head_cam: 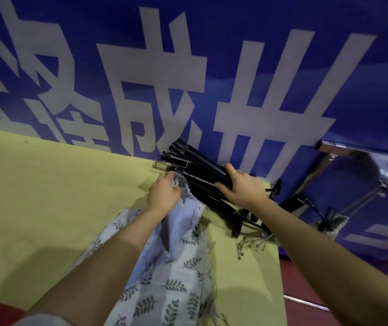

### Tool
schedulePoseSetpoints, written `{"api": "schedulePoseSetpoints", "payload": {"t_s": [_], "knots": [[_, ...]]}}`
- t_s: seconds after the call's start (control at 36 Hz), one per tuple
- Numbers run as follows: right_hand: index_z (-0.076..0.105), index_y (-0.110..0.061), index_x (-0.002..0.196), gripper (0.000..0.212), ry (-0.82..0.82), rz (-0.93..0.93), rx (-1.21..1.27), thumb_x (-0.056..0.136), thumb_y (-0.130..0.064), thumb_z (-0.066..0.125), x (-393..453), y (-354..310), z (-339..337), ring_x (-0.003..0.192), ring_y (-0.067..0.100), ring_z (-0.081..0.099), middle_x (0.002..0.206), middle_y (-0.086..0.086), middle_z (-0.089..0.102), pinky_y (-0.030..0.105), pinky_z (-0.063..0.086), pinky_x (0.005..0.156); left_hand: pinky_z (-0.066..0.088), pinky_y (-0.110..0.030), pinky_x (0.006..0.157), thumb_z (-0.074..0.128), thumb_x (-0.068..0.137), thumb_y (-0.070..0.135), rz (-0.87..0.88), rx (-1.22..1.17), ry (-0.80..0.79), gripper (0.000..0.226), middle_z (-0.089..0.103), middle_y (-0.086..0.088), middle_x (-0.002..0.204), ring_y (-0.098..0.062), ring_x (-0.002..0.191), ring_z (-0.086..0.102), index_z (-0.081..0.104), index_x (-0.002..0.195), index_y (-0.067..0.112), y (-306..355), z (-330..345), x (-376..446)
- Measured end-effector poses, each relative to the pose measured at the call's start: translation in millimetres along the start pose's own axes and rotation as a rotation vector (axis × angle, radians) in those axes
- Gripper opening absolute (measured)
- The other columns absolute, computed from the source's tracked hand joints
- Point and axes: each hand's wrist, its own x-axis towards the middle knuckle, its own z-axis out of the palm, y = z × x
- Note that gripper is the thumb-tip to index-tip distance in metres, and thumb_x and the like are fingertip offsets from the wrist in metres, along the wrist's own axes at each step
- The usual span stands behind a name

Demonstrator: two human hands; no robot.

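Left hand: my left hand (pixel 164 194) has its fingertips curled together, pinching the bunched top edge of the leaf-print scarf (pixel 174 278).
Right hand: my right hand (pixel 242 187) is clamped round the bundle of black hangers (pixel 200 165), fingers over the top and thumb on the near side.
Scarf: from my left fingertips it trails back under that forearm along the yellow table (pixel 47 196). Its fringe (pixel 249 245) lies below my right wrist.
Wire clip: the clip (pixel 170 165) sits just beyond my left fingertips. I cannot tell whether it touches the cloth.
Done: I judge the edge is gathered and brought up to the clip, and the bundle is steadied.
Left: nothing shows the clip biting the cloth. One hanger must come free, then be hung.
Around: a blue banner (pixel 211 67) beyond my fingers and a chrome rack (pixel 353 165) right of my right hand.
In the way: the hangers lie tangled together, and the fringe could snag on them.
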Motion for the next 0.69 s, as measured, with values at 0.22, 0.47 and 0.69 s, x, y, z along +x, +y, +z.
{"api": "schedulePoseSetpoints", "payload": {"t_s": [0.22,0.47,0.69], "knots": [[0.036,-0.022,0.13,0.049,-0.023,-0.033,-0.05,0.09,-0.046,0.048,-32.3,7.7,-17.6,0.094,0.031,0.063,0.116,0.005,0.062,0.035,0.046,0.065,0.042,-0.035,0.094,0.06,0.084,0.007,-0.02,-0.064,-0.08,0.053,0.046,-0.015,0.131,-0.035,0.116,0.05,0.045,0.135,0.004,5.9,4.2,-7.4],[0.027,-0.026,0.143,0.063,-0.184,-0.11,-0.204,0.088,-0.049,0.049,-48.6,8.6,-10.8,0.094,0.03,0.062,0.115,0.005,0.06,0.034,0.045,0.066,0.036,-0.037,0.108,0.062,0.083,0.0,-0.029,-0.236,-0.055,0.079,0.032,-0.009,0.149,-0.028,0.134,0.037,0.022,0.149,0.012,-1.0,-12.0,-21.7],[0.033,-0.026,0.139,0.055,-0.216,-0.162,-0.275,0.088,-0.038,0.052,-59.8,2.4,-3.3,0.107,0.028,0.057,0.117,0.005,0.057,0.037,0.039,0.086,0.042,-0.028,0.092,0.056,0.083,-0.004,0.102,0.026,-0.194,0.081,0.018,0.0,0.157,-0.023,0.139,0.031,0.016,0.151,0.016,-11.0,-18.4,-33.8]]}}
